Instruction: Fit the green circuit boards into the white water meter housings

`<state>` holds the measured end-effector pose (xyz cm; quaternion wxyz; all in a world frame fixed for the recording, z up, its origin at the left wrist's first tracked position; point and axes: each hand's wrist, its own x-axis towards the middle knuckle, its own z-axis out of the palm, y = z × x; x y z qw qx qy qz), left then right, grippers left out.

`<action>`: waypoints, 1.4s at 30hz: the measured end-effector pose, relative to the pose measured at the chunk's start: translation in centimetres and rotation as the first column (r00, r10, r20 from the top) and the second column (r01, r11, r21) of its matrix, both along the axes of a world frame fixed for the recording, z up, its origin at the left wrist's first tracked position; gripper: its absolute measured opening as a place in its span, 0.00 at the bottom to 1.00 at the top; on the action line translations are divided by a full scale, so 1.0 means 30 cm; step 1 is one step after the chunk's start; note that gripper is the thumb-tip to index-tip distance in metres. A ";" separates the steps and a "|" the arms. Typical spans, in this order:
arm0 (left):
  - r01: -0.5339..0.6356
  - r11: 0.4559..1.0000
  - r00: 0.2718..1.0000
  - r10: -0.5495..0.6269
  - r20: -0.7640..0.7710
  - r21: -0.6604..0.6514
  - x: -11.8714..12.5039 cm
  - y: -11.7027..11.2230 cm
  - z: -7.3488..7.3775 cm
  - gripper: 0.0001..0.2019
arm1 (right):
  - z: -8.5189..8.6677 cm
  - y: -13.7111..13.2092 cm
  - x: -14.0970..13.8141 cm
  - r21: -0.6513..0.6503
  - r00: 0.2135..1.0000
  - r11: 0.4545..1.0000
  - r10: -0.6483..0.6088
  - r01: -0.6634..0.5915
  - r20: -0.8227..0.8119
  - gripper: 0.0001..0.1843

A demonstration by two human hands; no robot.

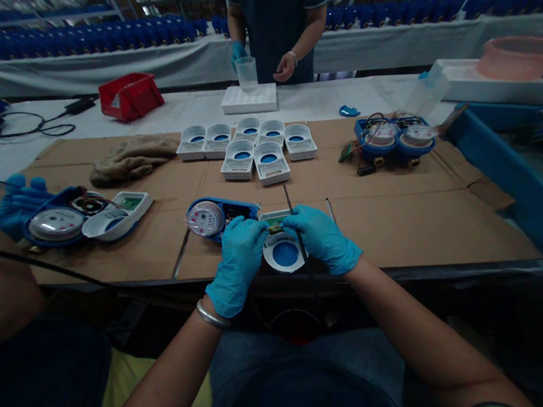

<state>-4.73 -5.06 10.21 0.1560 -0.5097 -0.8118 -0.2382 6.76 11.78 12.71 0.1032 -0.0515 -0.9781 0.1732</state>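
Note:
Both my hands wear blue gloves at the near edge of a cardboard-covered table [402, 208]. My left hand [239, 259] is closed on the white cover [283, 254] of a blue water meter [213, 217], pinching near a small circuit board. My right hand [323, 236] is closed around a thin dark tool [293, 223] whose tip points at the same spot. The meter's round dial faces up to the left of my hands.
Several white covers [252, 147] lie in rows mid-table, beside a beige cloth [131, 158]. Another opened meter [82, 217] lies at left by a person's gloved hand [19, 198]. Wired meters [394, 140] sit at right. A person [275, 15] stands opposite holding a cup. Red bin [129, 96].

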 end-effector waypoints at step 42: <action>-0.079 0.955 0.988 0.036 -0.150 -0.287 -0.005 0.032 0.012 0.09 | 0.119 0.064 -0.019 -0.147 0.982 0.973 -0.166 0.177 0.084 0.13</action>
